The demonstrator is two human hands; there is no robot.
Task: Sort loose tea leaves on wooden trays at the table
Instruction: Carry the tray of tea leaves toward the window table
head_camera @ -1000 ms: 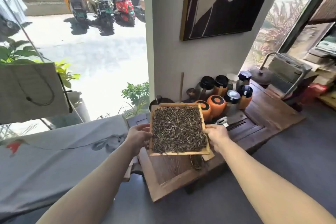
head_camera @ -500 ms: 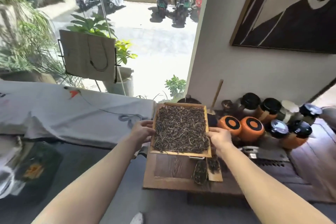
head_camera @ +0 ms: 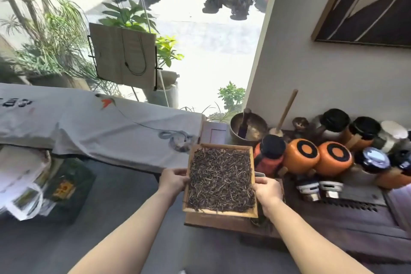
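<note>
A square light wooden tray (head_camera: pixel 219 212) is covered edge to edge with dark loose tea leaves (head_camera: pixel 221 179). I hold it in the air over the left end of a dark wooden tea table (head_camera: pixel 338 224). My left hand (head_camera: pixel 173 181) grips the tray's left rim. My right hand (head_camera: pixel 266 191) grips its right rim, thumb on top. The tray is roughly level.
Orange and black-lidded jars (head_camera: pixel 300 158) crowd the table's back right, beside a metal bowl (head_camera: pixel 249 128) and a wooden stick (head_camera: pixel 287 109). A cloth-covered bench (head_camera: pixel 89 127) runs left. Bags and papers (head_camera: pixel 24 187) lie on the grey floor. A glass window is ahead.
The view has swung left and the tray has travelled left with both hands, from over the table's middle to its left end. Both grips are unchanged.
</note>
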